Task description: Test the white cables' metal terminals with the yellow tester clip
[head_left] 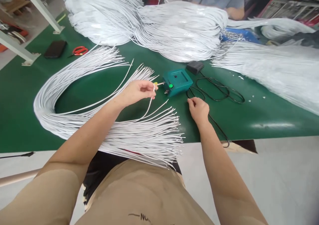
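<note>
Pinched in my left hand (138, 91) is the end of a white cable (149, 107), held beside the metal tip on the left side of a small teal machine (177, 82) with a green button. My right hand (198, 110) is closed just below and right of the machine, near its black cord; whatever its fingertips hold, if anything, is too small to make out. A U-shaped bundle of white cables (47, 102) curves around to the left, its lower ends fanned out under my left forearm.
Large heaps of white cable (181, 29) lie at the back, with a blue tray (243, 35) behind. A black pedal-like box (194, 67), red scissors (80, 50) and a dark case (55, 49) rest on the green table (261, 118). People stand across it.
</note>
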`<state>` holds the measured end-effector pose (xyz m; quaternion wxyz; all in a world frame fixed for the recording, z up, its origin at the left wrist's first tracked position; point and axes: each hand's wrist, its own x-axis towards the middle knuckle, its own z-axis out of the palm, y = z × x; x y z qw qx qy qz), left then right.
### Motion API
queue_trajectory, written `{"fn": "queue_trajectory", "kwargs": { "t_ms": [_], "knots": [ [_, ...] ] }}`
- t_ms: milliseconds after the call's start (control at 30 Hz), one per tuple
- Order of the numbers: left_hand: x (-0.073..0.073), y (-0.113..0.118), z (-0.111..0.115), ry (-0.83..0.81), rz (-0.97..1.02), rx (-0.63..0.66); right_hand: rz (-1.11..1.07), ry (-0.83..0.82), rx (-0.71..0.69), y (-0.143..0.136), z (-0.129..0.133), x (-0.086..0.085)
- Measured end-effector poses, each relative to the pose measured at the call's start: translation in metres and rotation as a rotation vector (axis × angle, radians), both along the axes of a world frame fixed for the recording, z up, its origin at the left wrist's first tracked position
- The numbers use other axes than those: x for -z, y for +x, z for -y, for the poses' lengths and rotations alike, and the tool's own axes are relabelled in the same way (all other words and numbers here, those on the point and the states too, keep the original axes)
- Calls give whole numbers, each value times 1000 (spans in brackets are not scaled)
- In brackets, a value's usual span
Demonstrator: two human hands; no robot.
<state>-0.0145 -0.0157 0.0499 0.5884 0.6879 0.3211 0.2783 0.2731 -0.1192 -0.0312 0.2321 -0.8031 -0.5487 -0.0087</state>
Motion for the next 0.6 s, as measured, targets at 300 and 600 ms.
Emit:
{"fn": "queue_trajectory", "kwargs": {
  "t_ms": [300, 600],
  "knots": [
    [-31, -6, 45, 79, 9, 185, -134, 72, 20, -5, -1, -8],
    [-34, -14, 61, 121, 44, 116, -1004, 195, -474, -89, 6, -86]
  ]
}}
